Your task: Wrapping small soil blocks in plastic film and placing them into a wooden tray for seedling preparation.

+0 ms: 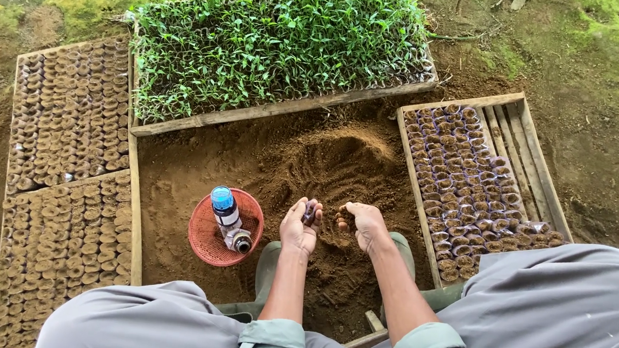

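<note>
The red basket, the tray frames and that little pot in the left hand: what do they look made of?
Red basket: likely plastic, with an even colour and fine moulded mesh. Tray frames: rough, weathered wood, with bare planks and visible grain. Little pot in the left hand: seemingly thin, soft plastic film, dark and soil-filled; too small to be sure.

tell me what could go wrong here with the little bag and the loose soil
The left hand pinches a small bag while the right hand scoops from the soil heap; soil could miss the narrow opening. The red basket holding a blue-capped bottle sits close to the left wrist and might get knocked over. The filled bags in the right wooden tray look tightly packed, so one could tip.
</note>
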